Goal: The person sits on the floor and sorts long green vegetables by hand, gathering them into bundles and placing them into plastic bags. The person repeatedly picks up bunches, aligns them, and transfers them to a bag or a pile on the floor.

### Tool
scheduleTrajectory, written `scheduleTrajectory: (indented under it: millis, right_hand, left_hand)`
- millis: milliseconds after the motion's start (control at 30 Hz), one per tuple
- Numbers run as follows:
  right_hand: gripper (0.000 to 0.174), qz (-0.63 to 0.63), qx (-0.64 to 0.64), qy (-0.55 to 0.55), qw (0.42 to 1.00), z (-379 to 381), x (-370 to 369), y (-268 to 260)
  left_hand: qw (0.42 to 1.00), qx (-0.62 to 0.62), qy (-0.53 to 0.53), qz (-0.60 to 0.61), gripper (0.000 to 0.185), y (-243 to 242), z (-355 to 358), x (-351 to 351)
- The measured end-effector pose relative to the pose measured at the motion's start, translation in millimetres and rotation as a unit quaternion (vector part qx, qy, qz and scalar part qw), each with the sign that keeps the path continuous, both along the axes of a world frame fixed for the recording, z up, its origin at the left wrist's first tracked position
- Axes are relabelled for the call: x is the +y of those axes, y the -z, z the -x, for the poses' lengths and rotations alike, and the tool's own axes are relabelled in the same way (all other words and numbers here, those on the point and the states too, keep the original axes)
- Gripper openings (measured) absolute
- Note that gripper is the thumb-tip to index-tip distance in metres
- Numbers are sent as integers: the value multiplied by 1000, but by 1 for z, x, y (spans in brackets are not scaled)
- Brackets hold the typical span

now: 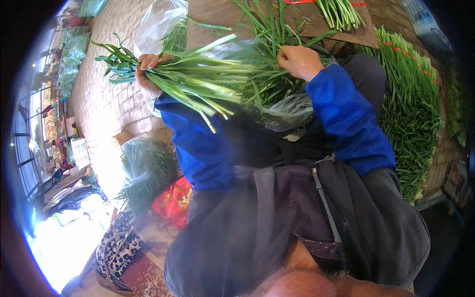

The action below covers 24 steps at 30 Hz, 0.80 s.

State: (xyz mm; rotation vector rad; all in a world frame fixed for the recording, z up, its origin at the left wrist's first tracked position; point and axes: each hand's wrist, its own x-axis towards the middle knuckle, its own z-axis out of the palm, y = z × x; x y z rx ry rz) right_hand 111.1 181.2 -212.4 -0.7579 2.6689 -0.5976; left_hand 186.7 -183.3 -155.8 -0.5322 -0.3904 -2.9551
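Note:
My left hand (pixel 148 70) is closed around a loose bunch of long green stalks (pixel 207 74), like garlic greens or chives. Their pale ends fan out to the right, and the dark leafy tips stick out left of the fist. My right hand (pixel 298 61) has its fingers curled on leafy green stalks at the edge of a loose pile (pixel 272 81). This pile lies in a clear plastic bag (pixel 289 113) in front of my lap. Its fingertips are partly hidden among the leaves. The two hands are apart, with the stalks between them.
A brown board (pixel 222 15) stands ahead, bearing a tied bunch (pixel 339 15). Red-banded greens (pixel 408 111) are stacked at right. Bagged greens (pixel 144 167), a red bag (pixel 174 202) and leopard-print cloth (pixel 118 245) are at left. Brick paving (pixel 107 67) extends beyond.

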Motion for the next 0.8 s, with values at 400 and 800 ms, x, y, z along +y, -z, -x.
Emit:
scheduleTrajectory:
  millis: [400, 800]
  right_hand:
    - [43, 441, -337, -143, 819, -19, -60, -27]
    - [33, 409, -262, -109, 867, -26, -91, -22]
  left_hand:
    - [998, 24, 52, 4, 18, 0, 3, 2]
    - [999, 12, 48, 14, 18, 0, 5, 2]
